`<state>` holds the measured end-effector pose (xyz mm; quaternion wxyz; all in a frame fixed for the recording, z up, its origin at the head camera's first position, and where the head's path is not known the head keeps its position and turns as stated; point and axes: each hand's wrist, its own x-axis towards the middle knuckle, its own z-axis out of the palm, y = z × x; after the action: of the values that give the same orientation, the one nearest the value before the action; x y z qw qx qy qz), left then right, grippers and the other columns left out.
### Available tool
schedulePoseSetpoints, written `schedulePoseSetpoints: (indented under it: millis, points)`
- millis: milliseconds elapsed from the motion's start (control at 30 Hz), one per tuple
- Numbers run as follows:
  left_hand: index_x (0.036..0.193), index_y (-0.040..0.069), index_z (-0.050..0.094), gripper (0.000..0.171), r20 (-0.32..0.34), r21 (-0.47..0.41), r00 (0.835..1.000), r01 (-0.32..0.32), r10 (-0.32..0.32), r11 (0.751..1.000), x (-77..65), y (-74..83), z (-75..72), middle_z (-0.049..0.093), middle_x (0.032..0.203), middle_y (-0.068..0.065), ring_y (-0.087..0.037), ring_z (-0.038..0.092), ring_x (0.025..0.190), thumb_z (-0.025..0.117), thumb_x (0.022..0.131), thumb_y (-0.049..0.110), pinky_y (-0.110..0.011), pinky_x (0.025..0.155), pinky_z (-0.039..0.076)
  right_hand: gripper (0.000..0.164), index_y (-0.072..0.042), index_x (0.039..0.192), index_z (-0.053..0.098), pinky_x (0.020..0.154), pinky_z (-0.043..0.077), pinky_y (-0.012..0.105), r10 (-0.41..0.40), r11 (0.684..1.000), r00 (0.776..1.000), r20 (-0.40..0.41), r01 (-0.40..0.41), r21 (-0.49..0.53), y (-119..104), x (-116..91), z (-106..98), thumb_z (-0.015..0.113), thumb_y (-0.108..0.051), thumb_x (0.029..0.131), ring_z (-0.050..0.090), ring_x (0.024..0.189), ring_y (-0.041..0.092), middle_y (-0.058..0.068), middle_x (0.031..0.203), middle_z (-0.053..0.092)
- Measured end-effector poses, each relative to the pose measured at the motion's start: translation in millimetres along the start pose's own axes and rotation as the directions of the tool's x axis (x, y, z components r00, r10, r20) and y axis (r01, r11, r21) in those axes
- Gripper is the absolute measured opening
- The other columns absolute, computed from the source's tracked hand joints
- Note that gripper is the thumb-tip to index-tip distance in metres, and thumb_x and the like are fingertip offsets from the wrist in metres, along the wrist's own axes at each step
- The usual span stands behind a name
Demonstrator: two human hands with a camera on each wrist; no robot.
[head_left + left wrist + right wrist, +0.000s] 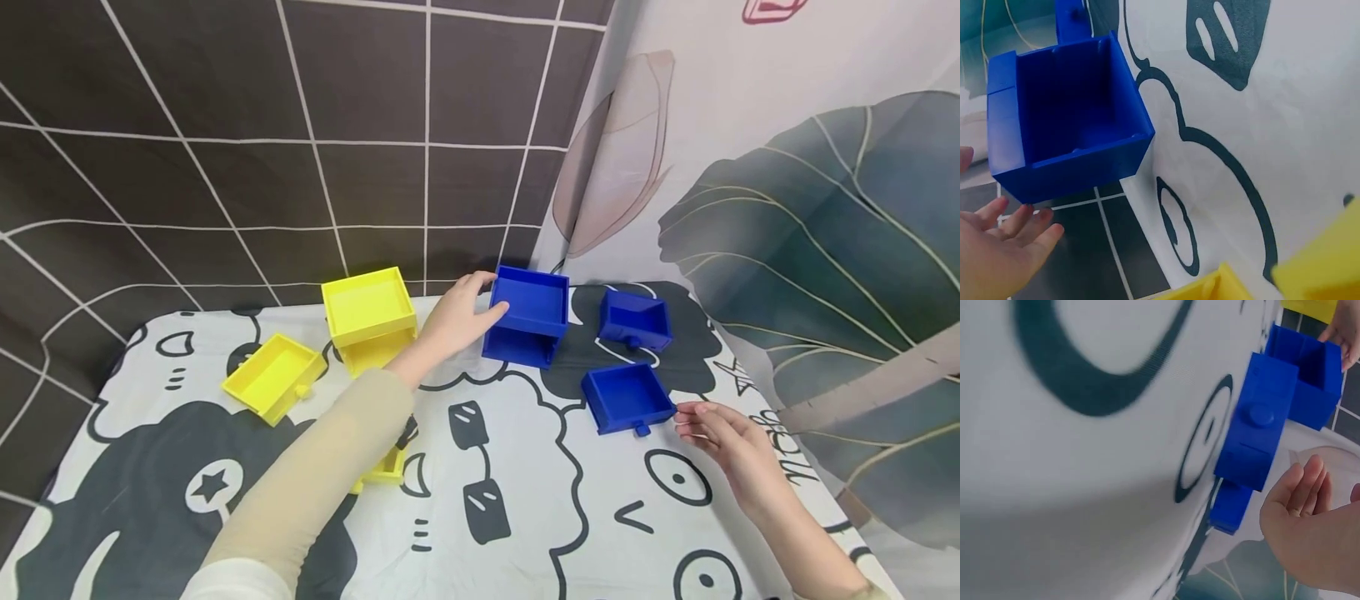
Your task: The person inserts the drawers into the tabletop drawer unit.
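A blue cabinet shell [531,300] with an open front stands at the back of the table. My left hand [457,317] is at its left side, fingers extended toward the back corner and thumb near the front; in the left wrist view the spread fingertips [1054,231] come right up to the shell. Two blue drawers lie right of the shell: a farther one [636,318] and a nearer one [630,396], whose round knob [1261,415] shows in the right wrist view. My right hand [731,437] has its loosely extended fingertips right at the nearer drawer's right corner.
A yellow cabinet shell [369,307] stands left of the blue one, with a yellow drawer [273,377] beside it. Another yellow drawer [388,468] is partly hidden beneath my left forearm. A patterned cloth [517,450] covers the table, and a dark gridded curtain [360,183] hangs behind.
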<state>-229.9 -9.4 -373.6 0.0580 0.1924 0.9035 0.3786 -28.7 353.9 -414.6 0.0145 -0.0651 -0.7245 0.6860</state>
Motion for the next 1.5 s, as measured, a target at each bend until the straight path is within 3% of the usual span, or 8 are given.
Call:
schedulePoseSetpoints:
  millis: [200, 367, 633, 867, 1133, 1267, 1500]
  points:
    - [0.162, 0.014, 0.039, 0.064, 0.002, -0.005, 1.000, 0.027, -0.027, 1.000, 4.9, -2.6, 6.6, 0.042, 0.168, -0.012, -0.033, 0.044, 0.155, 0.061, 0.108, 0.041, -0.056, 0.127, 0.041, 0.037, -0.020, 0.107, 0.078, 0.083, 0.062, 0.017, 0.052, 0.996, 0.997, 0.060, -0.056, 0.065, 10, -3, -4, 0.044, -0.008, 0.114, 0.076, 0.091, 0.006, -0.005, 0.100, 0.080]
    - [0.163, 0.013, 0.037, 0.069, 0.009, -0.046, 0.999, 0.033, -0.033, 0.998, 9.5, -5.8, 8.6, 0.040, 0.169, -0.012, -0.034, 0.041, 0.156, 0.064, 0.106, 0.041, -0.057, 0.128, 0.039, 0.036, -0.021, 0.107, 0.077, 0.083, 0.063, 0.018, 0.151, 0.985, 0.982, 0.110, -0.159, 0.064, 15, -5, -8, 0.042, -0.013, 0.115, 0.076, 0.092, 0.005, -0.005, 0.101, 0.079]
    - [0.166, 0.010, 0.033, 0.079, 0.041, -0.110, 0.998, 0.041, -0.037, 0.993, 21.5, -11.9, 11.8, 0.038, 0.171, -0.012, -0.033, 0.039, 0.158, 0.069, 0.103, 0.042, -0.056, 0.129, 0.038, 0.036, -0.020, 0.108, 0.076, 0.089, 0.064, 0.020, 0.360, 0.922, 0.904, 0.230, -0.383, 0.064, 20, -2, -11, 0.041, -0.021, 0.117, 0.077, 0.096, 0.006, -0.006, 0.104, 0.080]
    - [0.167, 0.009, 0.030, 0.085, 0.060, -0.283, 0.997, 0.073, -0.058, 0.956, 31.1, -15.7, 17.9, 0.038, 0.172, -0.012, -0.035, 0.043, 0.155, 0.074, 0.099, 0.036, -0.052, 0.127, 0.042, 0.040, -0.013, 0.110, 0.078, 0.094, 0.065, 0.026, 0.405, 0.867, 0.849, 0.339, -0.474, 0.152, 23, 3, -7, 0.039, -0.019, 0.117, 0.080, 0.103, 0.013, 0.002, 0.108, 0.083]
    - [0.169, 0.011, 0.024, 0.092, 0.058, -0.446, 0.998, 0.059, -0.037, 0.893, 31.9, -20.1, 21.3, 0.034, 0.174, -0.011, -0.032, 0.037, 0.159, 0.079, 0.096, 0.025, -0.048, 0.131, 0.037, 0.036, -0.008, 0.111, 0.076, 0.097, 0.064, 0.029, 0.437, 0.836, 0.836, 0.331, -0.513, 0.192, 22, 9, 1, 0.041, -0.018, 0.117, 0.080, 0.105, 0.017, 0.006, 0.109, 0.082]
    - [0.169, 0.012, 0.026, 0.092, 0.053, -0.449, 0.998, 0.053, -0.033, 0.892, 33.0, -22.2, 22.4, 0.036, 0.173, -0.011, -0.032, 0.039, 0.158, 0.080, 0.095, 0.026, -0.048, 0.130, 0.038, 0.037, -0.006, 0.108, 0.075, 0.096, 0.065, 0.031, 0.452, 0.804, 0.826, 0.338, -0.541, 0.247, 23, 13, 2, 0.041, -0.016, 0.116, 0.081, 0.104, 0.020, 0.009, 0.108, 0.082]
    - [0.168, 0.013, 0.029, 0.093, 0.056, -0.399, 0.998, 0.061, -0.042, 0.915, 34.3, -24.0, 22.2, 0.038, 0.171, -0.011, -0.031, 0.040, 0.157, 0.081, 0.094, 0.034, -0.052, 0.129, 0.039, 0.035, -0.006, 0.107, 0.074, 0.096, 0.065, 0.032, 0.448, 0.790, 0.819, 0.359, -0.550, 0.271, 24, 19, 4, 0.040, -0.012, 0.116, 0.081, 0.103, 0.021, 0.012, 0.107, 0.083]
